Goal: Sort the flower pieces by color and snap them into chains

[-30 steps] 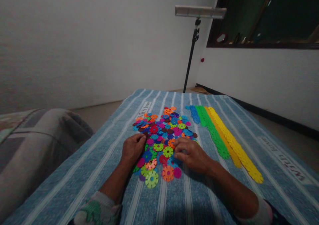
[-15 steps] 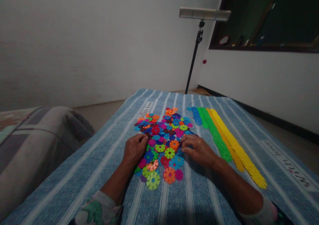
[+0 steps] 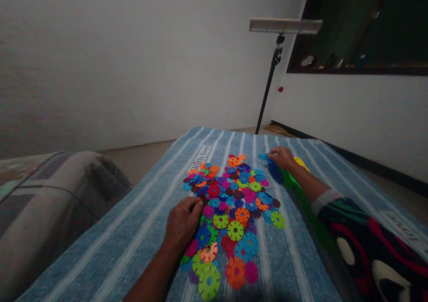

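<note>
A heap of flat, toothed plastic discs in many colours (image 3: 230, 204) lies on a blue striped cloth (image 3: 143, 230). My left hand (image 3: 183, 222) rests at the heap's left edge with its fingers curled on the discs; what they grip is hidden. My right hand (image 3: 282, 156) is stretched far out to the head of a short row of blue discs (image 3: 272, 168), fingers bent down and touching it. Beside that row run a green row (image 3: 294, 184) and a yellow row (image 3: 301, 162), mostly covered by my right forearm and patterned sleeve.
A grey folded blanket or cushion (image 3: 50, 204) lies at the left. A lamp on a black stand (image 3: 272, 70) rises behind the cloth's far edge. A white wall with a dark window (image 3: 361, 26) runs along the right.
My right hand has left the heap and reached forward and right to the far end of the blue row. The view has shifted closer. My left hand has stayed put.
</note>
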Tool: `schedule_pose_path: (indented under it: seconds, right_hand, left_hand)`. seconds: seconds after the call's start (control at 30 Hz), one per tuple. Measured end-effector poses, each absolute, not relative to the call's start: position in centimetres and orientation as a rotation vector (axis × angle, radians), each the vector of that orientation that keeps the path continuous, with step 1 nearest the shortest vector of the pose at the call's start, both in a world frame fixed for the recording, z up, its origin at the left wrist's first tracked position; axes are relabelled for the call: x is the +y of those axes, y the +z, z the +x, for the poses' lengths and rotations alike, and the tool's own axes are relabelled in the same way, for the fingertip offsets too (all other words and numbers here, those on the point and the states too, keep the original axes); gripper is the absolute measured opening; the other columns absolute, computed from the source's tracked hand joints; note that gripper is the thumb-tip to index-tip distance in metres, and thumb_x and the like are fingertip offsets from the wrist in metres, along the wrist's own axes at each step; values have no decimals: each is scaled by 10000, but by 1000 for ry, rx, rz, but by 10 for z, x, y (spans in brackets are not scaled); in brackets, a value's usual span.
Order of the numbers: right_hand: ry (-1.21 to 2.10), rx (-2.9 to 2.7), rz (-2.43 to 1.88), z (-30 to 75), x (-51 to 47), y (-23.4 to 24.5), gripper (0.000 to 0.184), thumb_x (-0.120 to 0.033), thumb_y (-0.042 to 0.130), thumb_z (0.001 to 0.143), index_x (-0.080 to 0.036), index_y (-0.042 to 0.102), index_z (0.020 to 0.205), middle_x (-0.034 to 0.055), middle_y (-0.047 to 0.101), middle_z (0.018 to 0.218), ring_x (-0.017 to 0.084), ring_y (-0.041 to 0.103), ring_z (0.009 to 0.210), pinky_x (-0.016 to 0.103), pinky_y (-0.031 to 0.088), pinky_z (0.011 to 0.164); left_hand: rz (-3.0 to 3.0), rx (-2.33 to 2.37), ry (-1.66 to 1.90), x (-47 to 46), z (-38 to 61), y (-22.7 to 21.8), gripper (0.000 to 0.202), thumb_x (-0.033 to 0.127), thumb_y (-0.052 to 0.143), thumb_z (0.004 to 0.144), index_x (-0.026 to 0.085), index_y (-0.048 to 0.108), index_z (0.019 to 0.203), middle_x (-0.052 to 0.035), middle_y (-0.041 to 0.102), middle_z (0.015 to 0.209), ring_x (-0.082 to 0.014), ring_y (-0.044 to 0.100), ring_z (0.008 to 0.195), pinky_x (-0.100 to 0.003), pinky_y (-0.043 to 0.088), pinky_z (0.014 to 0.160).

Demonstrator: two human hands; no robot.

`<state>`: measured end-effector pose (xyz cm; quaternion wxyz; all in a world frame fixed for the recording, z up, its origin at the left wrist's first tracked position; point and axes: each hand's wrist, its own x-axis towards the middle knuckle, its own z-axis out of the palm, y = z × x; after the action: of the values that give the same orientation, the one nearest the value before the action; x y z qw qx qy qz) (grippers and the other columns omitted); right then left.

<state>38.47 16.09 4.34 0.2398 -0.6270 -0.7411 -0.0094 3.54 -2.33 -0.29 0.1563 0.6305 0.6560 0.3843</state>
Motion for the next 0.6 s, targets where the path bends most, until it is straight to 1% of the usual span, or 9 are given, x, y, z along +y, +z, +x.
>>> schedule_pose_path:
  seconds: [0.13, 0.3, 0.4, 0.6]
  right_hand:
    - [-42, -2038, -1773, 379, 191, 31, 172, -192, 631, 816, -154, 798, 827, 109, 769, 972, 232, 693, 966, 273, 499, 826]
    - [-34, -2073, -1829, 380, 212, 21, 152, -156, 649, 812, -172, 800, 807, 99, 780, 947, 231, 706, 944, 257, 504, 782]
    - [-35, -2105, -1852, 381, 217, 18, 148, -145, 656, 807, -175, 801, 800, 91, 784, 918, 223, 711, 932, 245, 502, 778]
    - [-58, -2152, -1905, 380, 219, 17, 171, -141, 647, 811, -182, 811, 840, 92, 785, 974, 220, 708, 980, 227, 487, 802]
  left_hand:
    - [1807, 1865, 1106, -25, 34, -4, 333, 433, 463, 799, 223, 717, 746, -40, 751, 823, -234, 697, 811, -341, 522, 788]
    - [1812, 1848, 1118, -25, 33, -8, 317, 424, 472, 814, 238, 721, 750, -25, 750, 815, -218, 689, 794, -325, 521, 764]
    - [1809, 1853, 1114, -26, 33, -7, 316, 421, 474, 817, 237, 723, 755, -24, 745, 822, -218, 689, 804, -326, 515, 761]
    - [1793, 1844, 1104, -28, 34, -6, 306, 408, 470, 823, 230, 706, 744, -21, 727, 799, -214, 685, 805, -327, 510, 778]
